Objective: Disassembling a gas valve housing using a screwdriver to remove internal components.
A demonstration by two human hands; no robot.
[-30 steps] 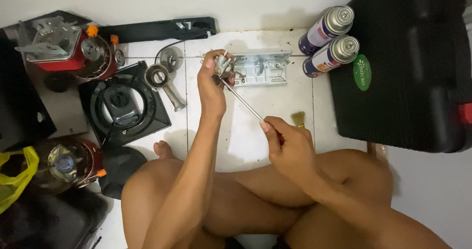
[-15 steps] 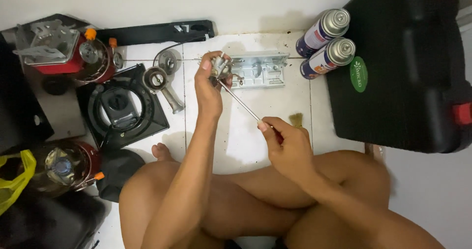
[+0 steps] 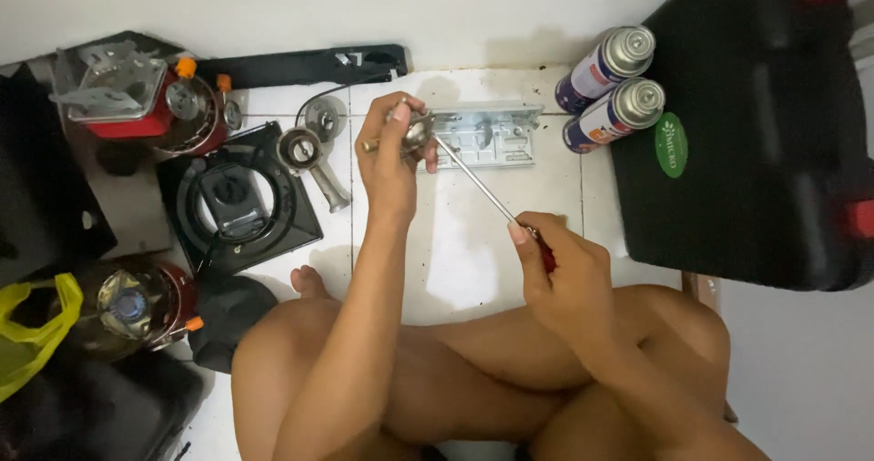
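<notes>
My left hand (image 3: 390, 156) is raised over the white tiled floor and grips a small metal valve part (image 3: 414, 131) with a brass stem sticking out to the left. My right hand (image 3: 563, 270) holds a long screwdriver (image 3: 481, 191) by its red handle. The steel shaft runs up and left, and its tip meets the valve part in my left hand. Just beyond the hands a flat silver metal bracket (image 3: 492, 133) lies on the floor.
Two spray cans (image 3: 608, 88) lie at the upper right beside a large black case (image 3: 756, 124). A black stove top plate (image 3: 235, 202), a burner head (image 3: 305, 151) and two red portable stoves (image 3: 137, 106) sit at the left. My bare legs are crossed below.
Both hands stay joined at the valve part. My right hand has shifted slightly on the screwdriver handle, and the view has drifted a little.
</notes>
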